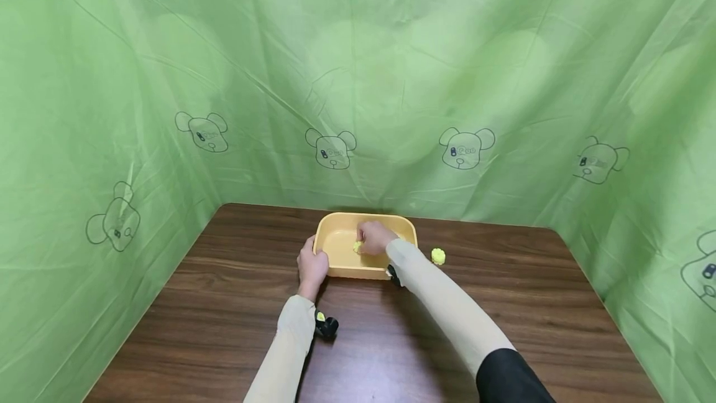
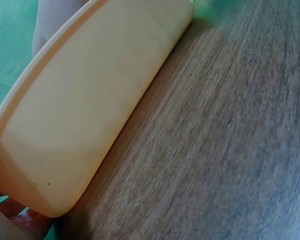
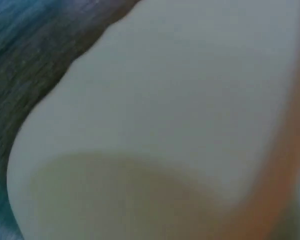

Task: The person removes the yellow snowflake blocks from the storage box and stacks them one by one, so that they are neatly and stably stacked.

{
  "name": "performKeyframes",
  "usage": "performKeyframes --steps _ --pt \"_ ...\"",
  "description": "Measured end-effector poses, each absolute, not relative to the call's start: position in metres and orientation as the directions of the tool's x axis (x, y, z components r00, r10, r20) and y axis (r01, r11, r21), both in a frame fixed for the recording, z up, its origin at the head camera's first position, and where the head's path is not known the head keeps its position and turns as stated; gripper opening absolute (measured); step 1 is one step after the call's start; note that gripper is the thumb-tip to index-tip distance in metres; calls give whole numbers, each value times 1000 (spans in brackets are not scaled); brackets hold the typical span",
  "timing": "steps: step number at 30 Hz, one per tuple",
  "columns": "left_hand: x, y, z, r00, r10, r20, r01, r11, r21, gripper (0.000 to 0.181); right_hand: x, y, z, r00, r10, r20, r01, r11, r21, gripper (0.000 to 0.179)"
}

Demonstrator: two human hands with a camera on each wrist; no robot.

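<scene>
A shallow yellow-orange rectangular tub (image 1: 341,271) with rounded corners stands on the wooden table. At its left end my left hand (image 1: 312,264) grips the wall, thumb on the near side; in the left wrist view fingers (image 2: 32,220) show behind the tub's corner. My right hand (image 1: 376,237) reaches down inside the tub and pinches a small pale-yellow, bumpy piece (image 1: 357,246), mostly hidden by the fingers. A similar yellow, scalloped piece (image 1: 438,256) lies on the table to the right of the tub. In the right wrist view the tub's outer wall (image 3: 155,110) fills most of the picture.
The dark brown wooden table (image 1: 224,328) has rounded far corners. A green curtain (image 1: 391,79) with bear-face prints hangs behind it and on both sides. Black wrist cameras, one (image 1: 327,327) on the left forearm, sit close to the tabletop.
</scene>
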State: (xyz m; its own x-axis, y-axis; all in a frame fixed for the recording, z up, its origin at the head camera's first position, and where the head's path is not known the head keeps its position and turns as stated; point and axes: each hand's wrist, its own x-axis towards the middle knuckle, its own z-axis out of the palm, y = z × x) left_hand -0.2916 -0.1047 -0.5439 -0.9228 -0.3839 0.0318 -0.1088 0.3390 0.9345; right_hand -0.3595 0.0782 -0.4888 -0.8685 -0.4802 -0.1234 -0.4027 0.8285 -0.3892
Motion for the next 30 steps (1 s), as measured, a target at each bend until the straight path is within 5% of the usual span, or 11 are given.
performKeyframes --steps 7,14,30 --pt "-288 -104 -543 -919 -395 14 -126 327 936 49 -358 105 -482 -869 -494 -28 -381 705 -599 15" --pt "-286 -103 -542 -920 -391 18 -119 324 939 49 -358 152 -464 -935 -353 34 -252 594 -764 15" --pt "-285 -102 -541 -923 -385 4 -132 325 937 48 -349 264 -458 -980 -198 17 -130 572 -810 28"
